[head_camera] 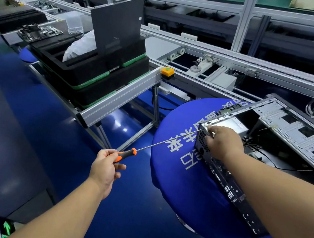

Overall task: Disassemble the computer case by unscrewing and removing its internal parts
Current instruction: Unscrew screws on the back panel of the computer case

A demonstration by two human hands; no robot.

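The computer case (283, 152) is lying open on its side on the round blue-covered surface (178, 184), at the right of the view, its back panel facing the person. The left hand (105, 165) is gripping the orange and black handle of a long screwdriver (125, 154), fingers curled round it, the thin shaft running up and right to the near top corner of the case's back. The right hand (223, 142) is resting on that same corner beside the power supply (232, 124), fingers bent over the edge near the tip; whether they are pinching a screw or only steadying the shaft I cannot tell, as the tip itself is hidden behind them. Judged risks: the shaft is long and is being held only at its far end, so a small wobble at the handle could be throwing the tip off the screw head, rounding it or jabbing the fingers lying next to it. The case is sitting close to the cloth's near edge, so a sideways push could be sliding it on the fabric. A freed screw could be dropping onto the blue floor (27, 118) or into the case among the loose cables (266, 156). The black trays (89, 70) on the conveyor to the left are standing well apart from this work.
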